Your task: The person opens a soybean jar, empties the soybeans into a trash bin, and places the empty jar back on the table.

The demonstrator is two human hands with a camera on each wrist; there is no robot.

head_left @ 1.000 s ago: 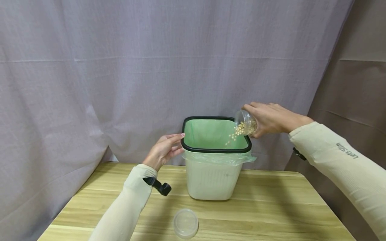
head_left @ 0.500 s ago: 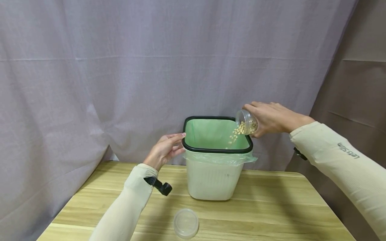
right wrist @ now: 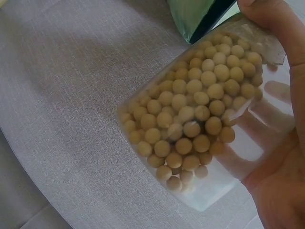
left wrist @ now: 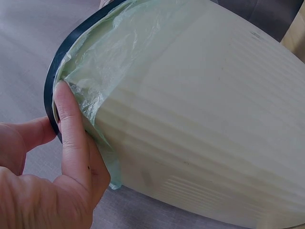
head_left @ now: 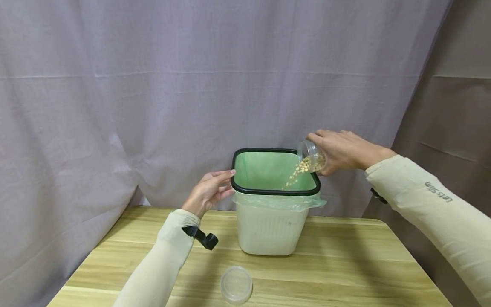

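Observation:
A white bin (head_left: 270, 228) with a black rim (head_left: 274, 191) and green liner (head_left: 268, 170) stands on the wooden table (head_left: 345, 264). My right hand (head_left: 341, 150) grips a clear jar (head_left: 311, 155), tilted mouth-down over the bin's right corner, and yellow beans (head_left: 295, 175) spill into the liner. In the right wrist view the jar (right wrist: 209, 119) holds many beans (right wrist: 195, 109). My left hand (head_left: 209, 192) rests against the bin's left rim; in the left wrist view its thumb (left wrist: 71, 133) presses the liner (left wrist: 105, 62) at the rim (left wrist: 52, 81).
A clear round lid (head_left: 236, 285) lies on the table in front of the bin. A grey curtain (head_left: 153, 85) hangs close behind, with a brown one (head_left: 452, 106) at the right. The table's front and right edges are near.
Beans keep falling from the jar into the bin. The right hand and jar have shifted very slightly left; the left hand stays at the rim.

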